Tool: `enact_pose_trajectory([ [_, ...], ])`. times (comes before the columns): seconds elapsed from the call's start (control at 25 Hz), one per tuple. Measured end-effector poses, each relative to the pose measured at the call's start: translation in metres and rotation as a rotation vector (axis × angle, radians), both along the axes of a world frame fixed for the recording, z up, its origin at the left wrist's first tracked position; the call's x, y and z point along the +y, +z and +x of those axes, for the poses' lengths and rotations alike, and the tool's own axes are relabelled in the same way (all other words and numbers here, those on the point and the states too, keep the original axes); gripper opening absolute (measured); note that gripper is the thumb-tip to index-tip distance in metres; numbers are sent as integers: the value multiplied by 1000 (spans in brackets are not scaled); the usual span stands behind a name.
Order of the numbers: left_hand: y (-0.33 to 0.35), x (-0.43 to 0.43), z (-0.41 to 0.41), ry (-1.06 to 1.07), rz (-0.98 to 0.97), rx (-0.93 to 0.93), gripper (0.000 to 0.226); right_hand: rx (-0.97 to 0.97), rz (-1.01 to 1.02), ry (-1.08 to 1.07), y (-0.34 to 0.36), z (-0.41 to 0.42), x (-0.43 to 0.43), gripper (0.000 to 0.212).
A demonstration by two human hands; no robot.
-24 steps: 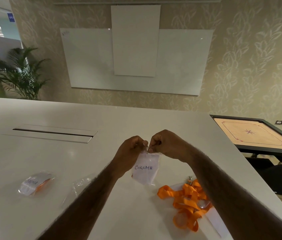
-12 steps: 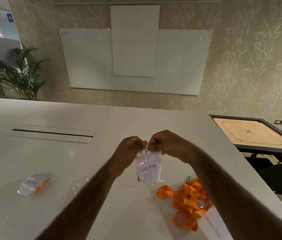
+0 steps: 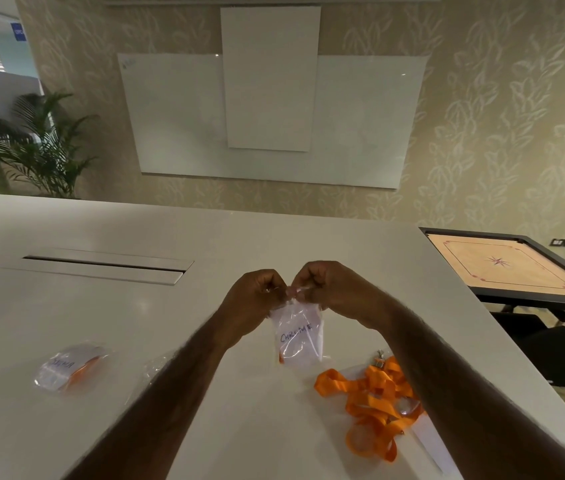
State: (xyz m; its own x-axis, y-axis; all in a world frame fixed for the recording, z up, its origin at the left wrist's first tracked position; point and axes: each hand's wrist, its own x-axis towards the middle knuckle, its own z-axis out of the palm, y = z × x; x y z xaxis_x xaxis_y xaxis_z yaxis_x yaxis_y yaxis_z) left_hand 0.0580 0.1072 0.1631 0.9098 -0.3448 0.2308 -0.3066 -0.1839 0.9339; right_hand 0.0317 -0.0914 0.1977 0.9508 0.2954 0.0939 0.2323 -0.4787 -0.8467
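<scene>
A small clear plastic bag [image 3: 297,337] holding a white card with "CHROME" handwritten on it hangs above the white table [image 3: 135,323]. My left hand [image 3: 257,299] and my right hand [image 3: 326,287] both pinch the bag's top edge, knuckles close together. A bit of orange shows at the bag's lower left corner. A heap of orange lanyards [image 3: 374,400] with metal clips lies on the table just right of and below the bag.
A second clear bag with a labelled card and an orange strap [image 3: 66,370] lies at the left. An empty clear bag [image 3: 158,367] sits beside my left forearm. A cable slot [image 3: 101,263] is set into the table. A carrom board [image 3: 509,268] stands at the right.
The bag has swung and turned slightly between my hands, so the label now faces me more squarely. Both hands stay pinched at its top edge.
</scene>
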Motion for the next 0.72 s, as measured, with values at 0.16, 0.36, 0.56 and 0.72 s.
enact_pose_trajectory([
  [0.16, -3, -6, 0, 59, -9, -26, 21, -149, -111, -58, 2, 3, 4, 22],
  [0.36, 0, 2, 4, 2, -151, 135, 25, -179, -1, -172, -1, 6, 0, 10],
  [0.56, -10, 3, 6, -119, -248, 267, 33, -143, 171, -213, 0, 8, -3, 10],
  [0.72, -10, -2, 7, -80, -297, 231, 23, -303, 39, -302, 0, 10, 0, 16],
])
